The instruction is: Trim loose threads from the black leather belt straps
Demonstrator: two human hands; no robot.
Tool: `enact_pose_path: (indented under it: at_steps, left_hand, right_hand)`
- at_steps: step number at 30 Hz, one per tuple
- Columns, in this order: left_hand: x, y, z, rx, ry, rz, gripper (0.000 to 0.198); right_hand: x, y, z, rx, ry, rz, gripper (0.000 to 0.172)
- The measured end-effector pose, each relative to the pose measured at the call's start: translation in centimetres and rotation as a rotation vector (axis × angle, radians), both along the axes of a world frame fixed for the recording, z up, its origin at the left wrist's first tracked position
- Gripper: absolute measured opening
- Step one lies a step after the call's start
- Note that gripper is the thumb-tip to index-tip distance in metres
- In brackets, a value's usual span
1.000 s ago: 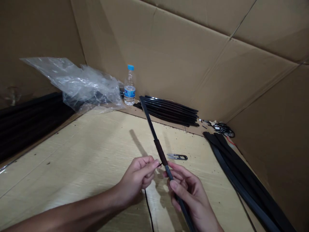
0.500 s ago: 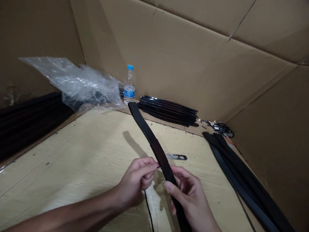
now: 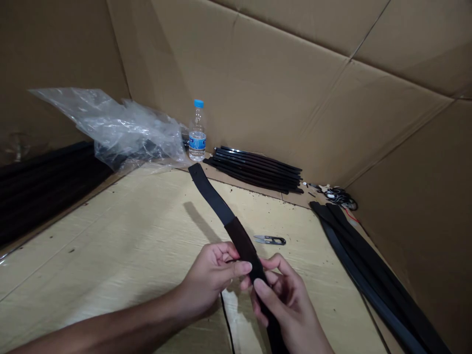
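A long dark strap [image 3: 213,193], flat and curved, slants from the bottom edge up toward the bottle, with a dark brown wrapped section [image 3: 240,236] along its middle. My right hand [image 3: 285,297] grips the strap below that section, thumb on top and fingers behind. Just to the left, my left hand [image 3: 217,270] pinches the strap's edge, its thumb lying on the face at the lower end of the brown part. A thin black cord [image 3: 227,319] hangs down under my left hand. Where the cord meets the strap is hidden by the fingers.
Thread snips [image 3: 270,240] lie beyond my right hand. A water bottle [image 3: 197,140], a stack of glossy dark strips [image 3: 256,167] and clear plastic bags [image 3: 125,128] stand along the cardboard wall [image 3: 265,83]. More black straps [image 3: 361,265] lie at right.
The strap has turned to show more of its flat face, and its far end has shifted left and slightly down. My left thumb has moved onto the strap's face.
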State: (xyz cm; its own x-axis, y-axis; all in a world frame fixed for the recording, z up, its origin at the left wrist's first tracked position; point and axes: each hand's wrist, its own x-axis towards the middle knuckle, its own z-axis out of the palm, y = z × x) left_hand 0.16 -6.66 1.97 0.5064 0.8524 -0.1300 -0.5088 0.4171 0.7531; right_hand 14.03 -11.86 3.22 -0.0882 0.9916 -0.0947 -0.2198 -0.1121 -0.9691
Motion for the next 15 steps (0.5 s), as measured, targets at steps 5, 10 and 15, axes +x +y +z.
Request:
enact_pose_path:
  at_steps: [5, 10, 15]
  left_hand:
    - [0.0, -0.1, 0.2, -0.018, -0.046, -0.004, 0.024]
    - [0.2, -0.3, -0.3, -0.034, -0.061, -0.051, 0.028]
    - [0.5, -0.7, -0.5, -0.077, -0.140, -0.121, 0.029]
  right_hand:
    - [0.0, -0.1, 0.6, -0.049, -0.065, -0.045, 0.033]
    - [0.3, 0.2, 1.5, -0.101, -0.092, 0.004, 0.041]
    - [0.5, 0.7, 1.6, -0.183, -0.024, 0.036, 0.041]
